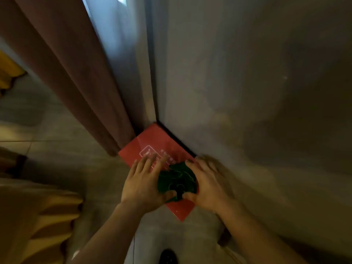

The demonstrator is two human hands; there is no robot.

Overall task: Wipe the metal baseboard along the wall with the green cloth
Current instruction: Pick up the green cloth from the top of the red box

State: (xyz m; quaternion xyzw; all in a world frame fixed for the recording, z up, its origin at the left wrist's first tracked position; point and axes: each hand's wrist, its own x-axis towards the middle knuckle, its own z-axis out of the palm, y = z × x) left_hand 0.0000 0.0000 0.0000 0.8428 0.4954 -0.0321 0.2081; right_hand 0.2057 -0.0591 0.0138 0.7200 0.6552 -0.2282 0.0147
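From the head view I see both bare hands down at the foot of a grey wall (pixel 247 82), gathered around a crumpled dark green cloth (pixel 176 179). The cloth sits bunched on top of a flat red box (pixel 152 141) with white printed markings, which lies on the grey tiled floor (pixel 76 153) with its long edge against the wall. The box is closed, so I cannot tell what it holds.

My left hand (pixel 142 184) lies palm down on the box lid, fingers (pixel 150 161) spread and nearly straight, its thumb tucked against the lower edge of the cloth. My right hand (pixel 208 184) is blurred; its fingers reach over the cloth's upper right side and the thumb presses in from below, so the cloth is pinched between the two thumbs (a loose, shared hold rather than a fist).

The dark metal baseboard (pixel 179 141) shows as a thin strip where wall meets floor, running just behind the box; the cloth is near it but not touching it. A brown curtain (pixel 62 73) hangs to the left, its hem resting just beside the box's far corner.
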